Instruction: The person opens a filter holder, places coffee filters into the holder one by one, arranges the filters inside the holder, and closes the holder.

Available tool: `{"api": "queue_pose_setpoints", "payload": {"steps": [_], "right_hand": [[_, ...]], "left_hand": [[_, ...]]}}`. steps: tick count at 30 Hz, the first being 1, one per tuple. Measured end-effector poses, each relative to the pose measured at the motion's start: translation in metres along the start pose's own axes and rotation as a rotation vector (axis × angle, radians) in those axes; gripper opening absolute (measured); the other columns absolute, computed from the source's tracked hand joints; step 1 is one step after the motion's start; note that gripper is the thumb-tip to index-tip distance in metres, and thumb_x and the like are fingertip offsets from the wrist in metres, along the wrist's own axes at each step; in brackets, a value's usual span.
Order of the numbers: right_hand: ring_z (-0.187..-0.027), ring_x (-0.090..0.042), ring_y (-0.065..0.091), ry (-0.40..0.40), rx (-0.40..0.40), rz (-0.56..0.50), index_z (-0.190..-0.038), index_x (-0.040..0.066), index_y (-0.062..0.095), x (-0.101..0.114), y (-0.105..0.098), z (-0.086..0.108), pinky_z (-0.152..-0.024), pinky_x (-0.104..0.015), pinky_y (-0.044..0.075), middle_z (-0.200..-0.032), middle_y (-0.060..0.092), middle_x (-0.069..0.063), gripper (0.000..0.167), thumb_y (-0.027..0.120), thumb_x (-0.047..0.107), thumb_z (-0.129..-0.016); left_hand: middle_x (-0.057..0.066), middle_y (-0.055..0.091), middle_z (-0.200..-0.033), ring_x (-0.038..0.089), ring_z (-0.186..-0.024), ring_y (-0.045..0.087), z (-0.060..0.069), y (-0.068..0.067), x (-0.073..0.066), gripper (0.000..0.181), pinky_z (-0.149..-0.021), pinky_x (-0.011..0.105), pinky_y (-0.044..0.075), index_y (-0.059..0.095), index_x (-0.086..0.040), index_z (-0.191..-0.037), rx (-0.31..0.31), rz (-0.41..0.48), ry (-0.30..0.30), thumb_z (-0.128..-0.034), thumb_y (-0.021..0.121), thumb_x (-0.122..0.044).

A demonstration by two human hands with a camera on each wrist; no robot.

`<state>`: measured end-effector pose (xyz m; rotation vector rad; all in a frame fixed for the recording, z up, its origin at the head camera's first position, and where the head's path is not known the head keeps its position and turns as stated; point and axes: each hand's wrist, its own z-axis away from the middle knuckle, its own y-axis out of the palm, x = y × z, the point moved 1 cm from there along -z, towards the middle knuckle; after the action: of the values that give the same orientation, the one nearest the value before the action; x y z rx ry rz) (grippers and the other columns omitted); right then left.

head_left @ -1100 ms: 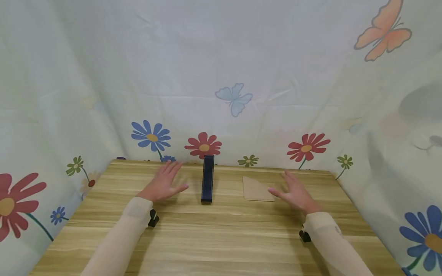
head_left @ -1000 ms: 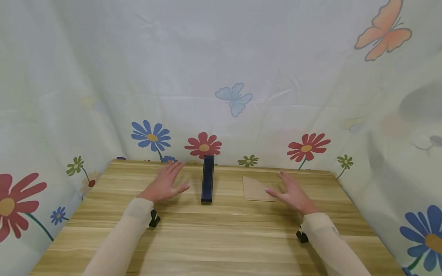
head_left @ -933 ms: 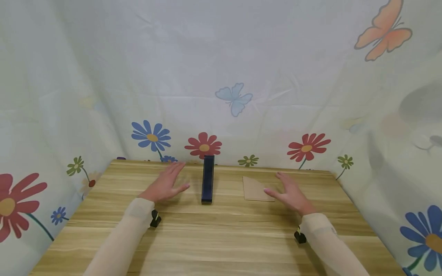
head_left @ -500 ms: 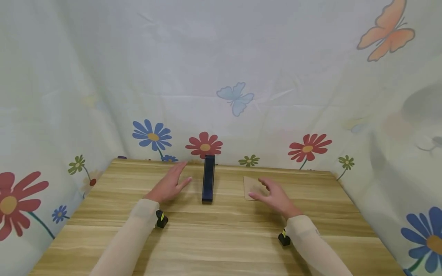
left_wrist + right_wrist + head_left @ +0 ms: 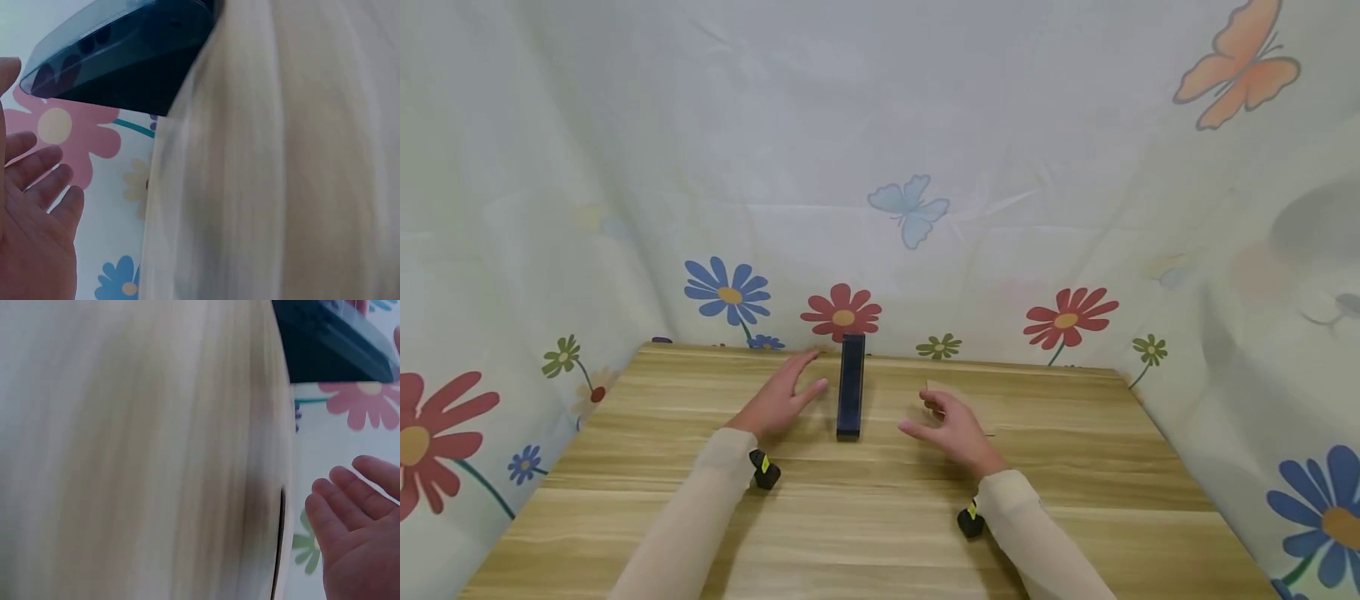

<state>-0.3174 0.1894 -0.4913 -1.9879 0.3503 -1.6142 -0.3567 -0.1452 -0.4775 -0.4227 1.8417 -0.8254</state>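
A narrow dark blue, glossy wedge-shaped object [image 5: 850, 388] stands on the table; its exact kind is unclear. To its left hovers my left hand [image 5: 780, 398], fingers extended and thumb toward the object, holding nothing. My right hand [image 5: 953, 432], gently bent and bare of any object, is on the other side, a small gap away. A flat tan piece like cardboard [image 5: 982, 417] with a slanted side lies partly hidden behind the right hand. Both wrist views show the dark wedge [image 5: 125, 69] apart from the palms.
The wood-grain table [image 5: 850, 533] ends at the back against a white curtain [image 5: 775, 150] printed with flowers and butterflies. The curtain also closes in both sides. A small black wrist camera sits under each cuff.
Both hands have come inward toward the dark wedge, the right one moving much farther left across the cardboard piece. The wedge and cardboard stay in place.
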Motion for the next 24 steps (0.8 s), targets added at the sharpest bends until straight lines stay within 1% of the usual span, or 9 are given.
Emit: {"api": "queue_pose_setpoints", "payload": {"steps": [3,7,10,13,15,17,19,22,24], "right_hand": [[-0.137,-0.039,0.055,0.02,-0.005,-0.044,-0.147,0.0,0.051,0.006,0.01,-0.004,-0.113,-0.052,0.042,-0.149,0.055,-0.018,0.09,0.083,0.053,-0.081],[-0.136,-0.04,0.055,0.054,-0.011,-0.108,-0.146,0.002,0.053,0.016,0.021,-0.009,-0.113,-0.053,0.043,-0.149,0.056,-0.018,0.09,0.085,0.054,-0.079],[-0.134,-0.039,0.057,0.072,-0.014,-0.13,-0.145,0.003,0.054,0.026,0.028,-0.013,-0.112,-0.053,0.044,-0.147,0.058,-0.017,0.083,0.084,0.049,-0.082],[-0.13,-0.037,0.06,0.074,-0.02,-0.158,-0.142,0.001,0.056,0.035,0.034,-0.015,-0.11,-0.052,0.046,-0.143,0.06,-0.019,0.072,0.081,0.042,-0.087],[-0.129,-0.037,0.06,0.075,-0.023,-0.2,-0.141,0.0,0.057,0.041,0.037,-0.014,-0.11,-0.052,0.046,-0.141,0.061,-0.02,0.068,0.081,0.037,-0.089],[-0.128,-0.036,0.061,0.074,-0.033,-0.233,-0.14,0.0,0.058,0.046,0.041,-0.014,-0.109,-0.051,0.046,-0.14,0.062,-0.02,0.068,0.081,0.038,-0.089],[-0.128,-0.035,0.062,0.074,-0.044,-0.252,-0.14,0.001,0.059,0.05,0.046,-0.014,-0.11,-0.05,0.047,-0.139,0.063,-0.019,0.072,0.082,0.042,-0.087],[-0.127,-0.033,0.063,0.064,-0.072,-0.256,-0.139,0.001,0.061,0.054,0.053,-0.015,-0.109,-0.049,0.048,-0.137,0.065,-0.017,0.075,0.084,0.047,-0.083],[-0.126,-0.033,0.064,0.06,-0.101,-0.252,-0.137,0.001,0.062,0.055,0.058,-0.016,-0.108,-0.048,0.049,-0.137,0.065,-0.017,0.075,0.084,0.047,-0.082]], "left_hand": [[0.015,0.035,-0.164,0.038,-0.151,0.034,-0.003,0.0,-0.005,0.072,-0.12,0.059,0.03,0.029,-0.012,-0.161,0.006,0.061,-0.017,-0.1037,0.057,-0.047],[0.014,0.037,-0.163,0.036,-0.15,0.037,-0.012,0.003,-0.007,0.08,-0.121,0.054,0.032,0.03,-0.01,-0.16,0.002,0.13,-0.013,-0.0999,0.062,-0.05],[0.014,0.037,-0.164,0.035,-0.151,0.037,-0.019,0.006,-0.008,0.089,-0.122,0.052,0.031,0.028,-0.01,-0.161,0.009,0.17,-0.032,-0.0951,0.065,-0.058],[0.014,0.032,-0.166,0.036,-0.153,0.033,-0.023,0.008,-0.009,0.098,-0.122,0.053,0.029,0.023,-0.011,-0.163,0.038,0.188,-0.064,-0.0916,0.066,-0.063],[0.013,0.028,-0.168,0.036,-0.154,0.03,-0.026,0.008,-0.01,0.102,-0.123,0.053,0.027,0.02,-0.012,-0.164,0.059,0.199,-0.085,-0.09,0.068,-0.064],[0.012,0.026,-0.169,0.036,-0.155,0.028,-0.028,0.008,-0.011,0.103,-0.124,0.052,0.026,0.018,-0.014,-0.164,0.069,0.197,-0.1,-0.0897,0.068,-0.065],[0.011,0.024,-0.169,0.036,-0.155,0.027,-0.029,0.006,-0.013,0.103,-0.124,0.053,0.026,0.017,-0.017,-0.164,0.074,0.202,-0.117,-0.089,0.069,-0.065],[0.008,0.022,-0.17,0.037,-0.155,0.027,-0.034,0.005,-0.015,0.103,-0.123,0.057,0.026,0.017,-0.021,-0.164,0.075,0.194,-0.139,-0.0876,0.069,-0.067],[0.007,0.021,-0.171,0.036,-0.156,0.026,-0.037,0.006,-0.016,0.105,-0.122,0.059,0.026,0.016,-0.024,-0.164,0.084,0.19,-0.149,-0.0859,0.068,-0.07]]}}
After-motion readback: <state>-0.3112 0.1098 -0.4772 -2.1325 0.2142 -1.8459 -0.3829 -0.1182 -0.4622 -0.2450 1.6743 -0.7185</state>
